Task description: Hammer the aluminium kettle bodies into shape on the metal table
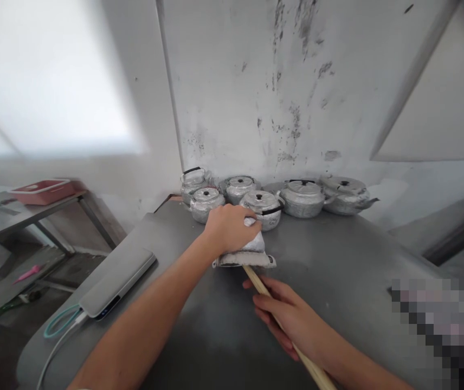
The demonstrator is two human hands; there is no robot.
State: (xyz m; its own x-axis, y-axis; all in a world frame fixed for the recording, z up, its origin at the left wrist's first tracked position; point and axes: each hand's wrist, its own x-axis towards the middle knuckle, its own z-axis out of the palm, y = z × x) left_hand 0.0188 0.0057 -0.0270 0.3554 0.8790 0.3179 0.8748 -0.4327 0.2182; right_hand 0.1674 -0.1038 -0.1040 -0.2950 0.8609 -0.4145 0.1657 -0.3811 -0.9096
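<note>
My left hand [232,227] is wrapped over the top of a small silvery metal vessel [254,242], which looks like a teapot body tipped with its pale rim towards me. A small lug shows at either end of that rim. The inside of the vessel is mostly hidden. My right hand [276,311] is closed round a long pale wooden stick [313,371]. The stick's far end meets the rim of the vessel; whether it reaches inside I cannot tell. Just behind my left hand stands a lidded hammered-metal teapot [270,221] with a black knob and handle.
More silvery teapots [303,200] stand along the wall on the grey table [337,281]. A white power bank [120,284] with a cable lies at the left. Beyond it, a pink basket [45,192] sits on another table. A blurred-out patch covers the lower right.
</note>
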